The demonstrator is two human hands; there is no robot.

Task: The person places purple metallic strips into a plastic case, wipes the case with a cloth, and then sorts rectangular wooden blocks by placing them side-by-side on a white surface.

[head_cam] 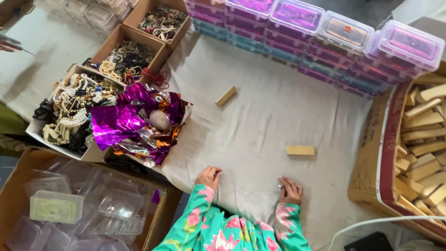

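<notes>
Sleeves in green floral print sit nearest us at the bottom edge, both our hands flat on the cloth-covered counter (260, 121). Left hand (209, 178) rests fingers down on the cloth with its grip closed on nothing we can see. Right hand (291, 189) also presses the cloth; something pale may be under its fingertips, so we cannot tell if that grip holds anything.

Biggest thing is the white cloth, spread wide, likely to keep a soft working surface. At right sits a large cardboard carton (374, 158) tipped open toward us, full of wooden blocks (425, 135), within easy reach. Along the far edge runs a stacked row of clear lidded boxes (325, 39) with purple foil inside, lined up like finished packs. At lower left a carton (18, 186) holds empty clear plastic boxes (55, 206). At upper left open cardboard trays hold bead necklaces (74, 102), sorted by kind. Crumpled purple foil (125, 118) fills a tray beside them.

Small items: one loose wooden block (300, 150) lies on the cloth just beyond our right hand, not touched. Another block (226, 96) lies farther out, mid-cloth. Another person's hand (7, 44) shows at the far left edge.
</notes>
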